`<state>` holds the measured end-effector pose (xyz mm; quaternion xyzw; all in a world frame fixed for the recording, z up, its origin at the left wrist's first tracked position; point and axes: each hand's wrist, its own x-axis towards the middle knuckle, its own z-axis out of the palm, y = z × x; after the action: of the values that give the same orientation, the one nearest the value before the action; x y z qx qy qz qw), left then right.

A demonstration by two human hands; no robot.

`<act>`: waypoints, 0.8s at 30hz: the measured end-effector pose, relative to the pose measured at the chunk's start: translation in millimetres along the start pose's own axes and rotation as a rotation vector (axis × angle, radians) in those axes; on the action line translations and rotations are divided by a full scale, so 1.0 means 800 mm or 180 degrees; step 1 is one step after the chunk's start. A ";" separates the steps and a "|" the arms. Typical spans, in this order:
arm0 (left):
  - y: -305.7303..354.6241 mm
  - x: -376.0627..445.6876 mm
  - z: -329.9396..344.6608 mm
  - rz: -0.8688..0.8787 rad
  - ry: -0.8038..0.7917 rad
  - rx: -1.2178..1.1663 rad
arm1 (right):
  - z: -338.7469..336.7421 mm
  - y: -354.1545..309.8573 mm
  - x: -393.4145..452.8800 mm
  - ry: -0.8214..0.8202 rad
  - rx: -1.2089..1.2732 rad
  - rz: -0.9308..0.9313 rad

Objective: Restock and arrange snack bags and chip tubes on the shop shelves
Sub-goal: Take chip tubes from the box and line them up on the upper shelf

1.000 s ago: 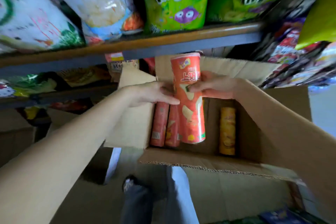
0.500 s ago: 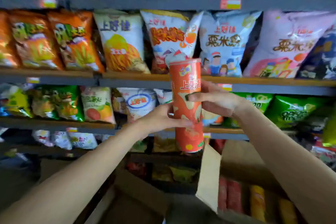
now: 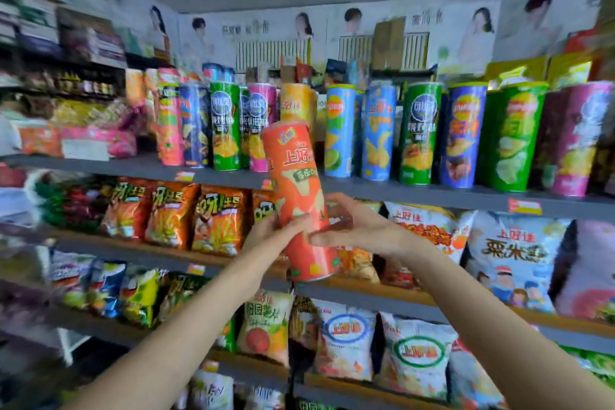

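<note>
Orange chip tube [image 3: 301, 196], tilted, gripped by fingers of left hand [image 3: 271, 233] and seemingly right hand [image 3: 357, 230].

Left-edge shelf goods [image 3: 40, 140] motion-blurred, unreadable

I have both bare arms stretched forward and up, converging. My left hand [image 3: 276, 230] curls its fingers round the orange tube [image 3: 298, 196] from the left; my right hand [image 3: 356, 226] grips its lower half opposite.
</note>
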<state>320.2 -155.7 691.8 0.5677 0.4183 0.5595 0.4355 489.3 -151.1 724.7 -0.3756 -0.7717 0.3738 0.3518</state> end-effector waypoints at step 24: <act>0.041 0.156 -0.152 0.1498 0.0311 -0.0094 | 0.106 -0.046 0.252 0.2288 -0.1677 -0.1447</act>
<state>201.4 -41.2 756.9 0.6154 0.2868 0.6785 0.2806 313.2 -24.2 768.8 -0.3791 -0.7322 -0.0730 0.5611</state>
